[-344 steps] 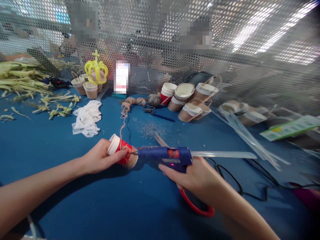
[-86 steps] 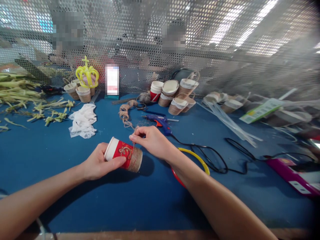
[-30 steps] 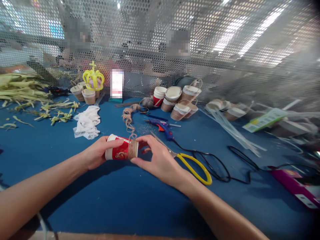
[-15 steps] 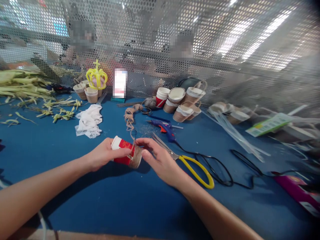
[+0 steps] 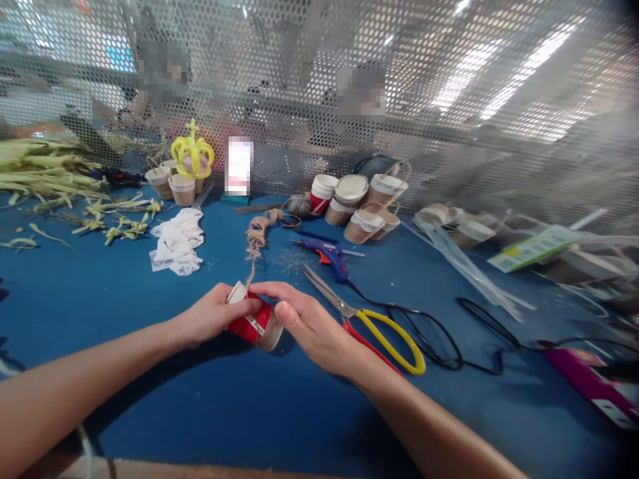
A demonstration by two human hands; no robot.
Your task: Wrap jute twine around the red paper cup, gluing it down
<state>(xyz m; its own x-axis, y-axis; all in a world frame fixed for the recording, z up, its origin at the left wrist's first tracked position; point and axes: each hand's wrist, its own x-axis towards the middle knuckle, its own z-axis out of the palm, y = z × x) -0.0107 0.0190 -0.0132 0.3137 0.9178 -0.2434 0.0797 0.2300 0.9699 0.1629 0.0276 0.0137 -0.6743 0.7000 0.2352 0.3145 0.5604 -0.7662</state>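
A red paper cup (image 5: 252, 324) lies on its side just above the blue table (image 5: 239, 412), its lower part wound with brown twine. My left hand (image 5: 207, 320) grips the cup at its white rim end. My right hand (image 5: 307, 326) has its fingers closed over the twine-wound end, pressing the twine. A strand of twine (image 5: 255, 234) runs from the cup up to a loose bundle farther back.
Scissors with yellow and red handles (image 5: 367, 320) lie right of my right hand. A blue glue gun (image 5: 325, 251) with a black cord (image 5: 464, 339), glue sticks (image 5: 464, 261), twine-wrapped cups (image 5: 362, 199), a white cloth (image 5: 176, 241), green leaves (image 5: 54, 179) and a yellow crown (image 5: 192, 150) surround them. People sit behind a mesh screen.
The glue gun was laid down on the table long before. Over the last second both hands turned the cup, and my right hand slid over its twine-wound end.
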